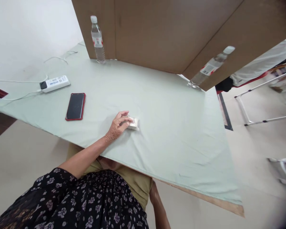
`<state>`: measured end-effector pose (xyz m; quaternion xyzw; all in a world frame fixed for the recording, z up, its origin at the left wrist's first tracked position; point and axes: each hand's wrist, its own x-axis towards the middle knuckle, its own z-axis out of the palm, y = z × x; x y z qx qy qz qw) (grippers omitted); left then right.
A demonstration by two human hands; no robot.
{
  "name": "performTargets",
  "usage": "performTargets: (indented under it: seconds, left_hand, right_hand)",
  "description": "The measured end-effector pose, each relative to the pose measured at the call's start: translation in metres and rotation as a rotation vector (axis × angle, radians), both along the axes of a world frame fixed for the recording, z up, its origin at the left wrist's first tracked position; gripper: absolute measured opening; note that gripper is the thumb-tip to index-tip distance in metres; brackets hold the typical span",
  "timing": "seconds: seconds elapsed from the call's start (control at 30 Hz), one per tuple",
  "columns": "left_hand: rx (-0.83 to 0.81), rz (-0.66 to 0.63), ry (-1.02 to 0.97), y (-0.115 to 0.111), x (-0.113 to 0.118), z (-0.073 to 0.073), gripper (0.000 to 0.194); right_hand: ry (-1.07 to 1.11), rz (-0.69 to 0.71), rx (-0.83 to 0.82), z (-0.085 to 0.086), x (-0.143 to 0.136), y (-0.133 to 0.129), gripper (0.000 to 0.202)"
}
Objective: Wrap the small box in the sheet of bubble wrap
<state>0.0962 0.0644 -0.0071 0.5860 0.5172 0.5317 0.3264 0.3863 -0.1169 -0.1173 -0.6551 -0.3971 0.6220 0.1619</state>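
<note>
A small whitish packet in clear plastic wrap point(134, 124) lies on the pale green tablecloth point(171, 133). My left hand point(117, 126) reaches over the table from the left, thumb and forefinger closed on the packet's left end. The other fingers stretch out past it, touching nothing I can see. What is inside the wrap is too small to make out. Below the table's front edge, beside my thigh, hangs my right hand point(153, 192); its fingers are hidden.
Left of my hand lies a phone in a red case point(75, 107). Behind it is a white power strip point(54, 84) with cables. Brown cardboard panels point(152, 35) stand at the back, with one water bottle point(98, 41) at the left and another bottle point(208, 69) at the right.
</note>
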Motion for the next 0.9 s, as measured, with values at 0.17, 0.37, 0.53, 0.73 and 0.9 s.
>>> performTargets:
  seconds: [0.17, 0.37, 0.53, 0.73, 0.9]
  left_hand:
    - [0.026, 0.014, -0.025, -0.001, -0.002, 0.001, 0.026]
    - [-0.058, 0.097, -0.094, 0.001, -0.002, 0.003, 0.028]
    - [-0.081, 0.021, -0.064, 0.010, -0.007, 0.020, 0.027]
    - [-0.100, 0.028, 0.008, 0.024, -0.005, 0.014, 0.028]
    - [-0.044, -0.022, -0.026, 0.022, -0.005, 0.001, 0.037]
  right_hand:
    - [0.004, 0.396, 0.003, 0.072, 0.042, -0.033, 0.044]
    - [0.263, 0.571, 0.552, 0.194, 0.043, 0.023, 0.029]
    - [-0.194, 0.408, 1.059, 0.197, -0.021, 0.121, 0.033]
    - [-0.191, 0.663, 1.162, 0.156, -0.083, 0.222, 0.068]
    - [-0.090, 0.631, 1.197, 0.139, -0.087, 0.242, 0.055]
